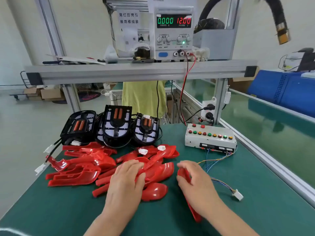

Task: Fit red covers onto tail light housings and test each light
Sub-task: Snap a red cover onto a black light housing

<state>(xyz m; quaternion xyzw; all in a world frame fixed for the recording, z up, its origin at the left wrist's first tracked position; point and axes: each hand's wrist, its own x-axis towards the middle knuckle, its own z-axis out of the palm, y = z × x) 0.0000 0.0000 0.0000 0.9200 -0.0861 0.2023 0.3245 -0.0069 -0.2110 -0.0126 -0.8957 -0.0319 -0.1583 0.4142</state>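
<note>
On the green surface point(247, 218), right hand point(197, 186) grips one red cover point(183, 173) by its rim, just beside the cover pile point(76, 172) where the left hand point(126, 181) rests flat, fingers relaxed. Thin glossy plastic, I'd guess light, slick, flexy, so hold the edges.
</note>
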